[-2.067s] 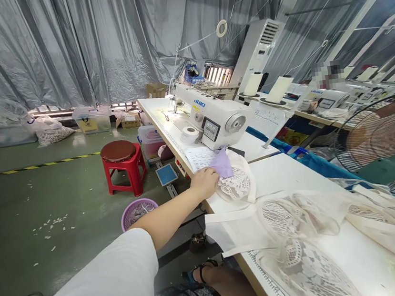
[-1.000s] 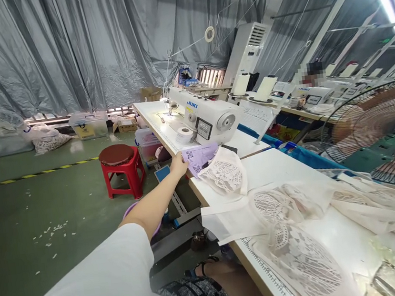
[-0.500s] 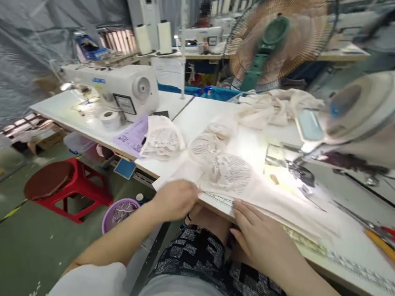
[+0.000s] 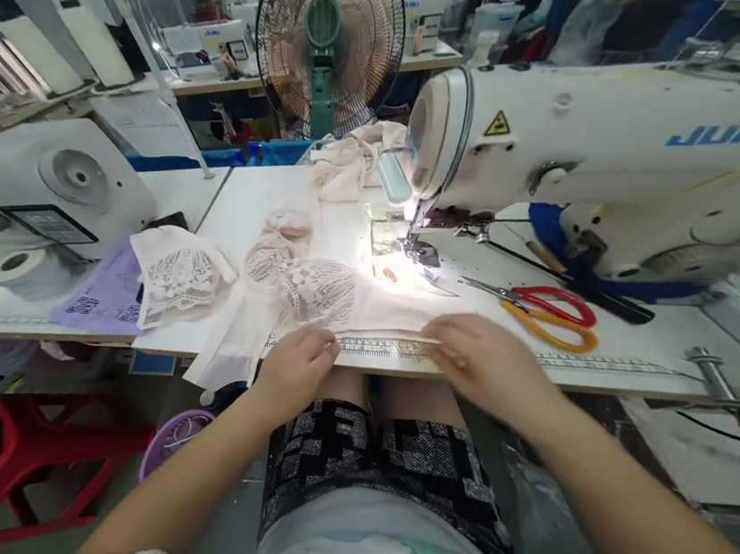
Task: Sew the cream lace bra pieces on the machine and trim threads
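A cream lace bra (image 4: 324,292) lies on the white sewing table in front of me, its lower band spread along the front edge. My left hand (image 4: 300,366) pinches the band at its left, fingers pressed together at the table edge. At the band's right part, my right hand (image 4: 481,358) grips the fabric, its fingertips bent over the edge and slightly blurred. Between the hands, a measuring tape (image 4: 378,346) with black marks runs along the table edge just below the band.
A sewing machine (image 4: 566,118) with a lit needle area stands right. Scissors (image 4: 550,313) with red and orange handles lie beside it. Another lace cup piece (image 4: 181,273) rests on purple paper (image 4: 99,297). Behind are crumpled cream fabric (image 4: 356,166) and a fan (image 4: 328,44).
My view has swung to the right, bringing the sewing machine fully in. My right hand has moved rightward along the band, farther from my left hand, and more of the tape shows.
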`<state>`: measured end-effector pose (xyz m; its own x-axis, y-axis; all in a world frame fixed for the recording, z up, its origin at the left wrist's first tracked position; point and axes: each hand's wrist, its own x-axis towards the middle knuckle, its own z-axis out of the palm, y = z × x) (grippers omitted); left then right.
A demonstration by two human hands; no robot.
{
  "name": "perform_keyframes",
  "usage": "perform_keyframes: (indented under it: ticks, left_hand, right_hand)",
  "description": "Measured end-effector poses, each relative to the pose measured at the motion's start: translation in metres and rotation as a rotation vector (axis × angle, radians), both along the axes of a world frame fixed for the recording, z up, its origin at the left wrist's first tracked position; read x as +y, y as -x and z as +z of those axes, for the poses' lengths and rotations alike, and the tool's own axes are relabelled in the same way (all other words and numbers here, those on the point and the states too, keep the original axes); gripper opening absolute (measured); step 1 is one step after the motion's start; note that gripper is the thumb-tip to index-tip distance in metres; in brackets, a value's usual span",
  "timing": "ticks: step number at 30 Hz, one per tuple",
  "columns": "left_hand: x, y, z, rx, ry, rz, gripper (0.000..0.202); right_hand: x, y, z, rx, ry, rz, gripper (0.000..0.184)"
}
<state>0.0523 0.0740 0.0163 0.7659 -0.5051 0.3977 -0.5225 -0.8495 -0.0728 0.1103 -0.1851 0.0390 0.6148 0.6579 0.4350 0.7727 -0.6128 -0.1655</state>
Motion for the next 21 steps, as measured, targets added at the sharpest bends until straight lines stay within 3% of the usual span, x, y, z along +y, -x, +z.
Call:
perform_keyframes:
  ticks: [2, 4, 9, 13, 21]
  left_hand:
    - [-0.001, -0.011, 0.003, 0.077, -0.031, 0.04, 0.026]
    - [-0.002, -0.023, 0.007, 0.232, -0.048, 0.076, 0.028]
    - [0.003, -0.039, 0.013, 0.479, -0.01, 0.119, 0.02]
    - [0.005, -0.038, 0.014, 0.477, 0.037, 0.106, 0.018]
    - [0.004, -0.037, 0.017, 0.44, -0.071, 0.132, 0.018]
  right_hand:
    - [-0.025, -0.016, -0.009, 0.025, 0.029, -0.099, 0.02]
    - [-0.04, -0.027, -0.022, 0.083, 0.045, -0.099, 0.021]
    - [-0.041, -0.031, -0.045, 0.088, 0.019, -0.009, 0.025]
    - [-0.038, -0.028, -0.045, 0.069, -0.024, 0.014, 0.028]
    - [-0.041, -0.032, -0.04, -0.013, 0.061, 0.054, 0.024]
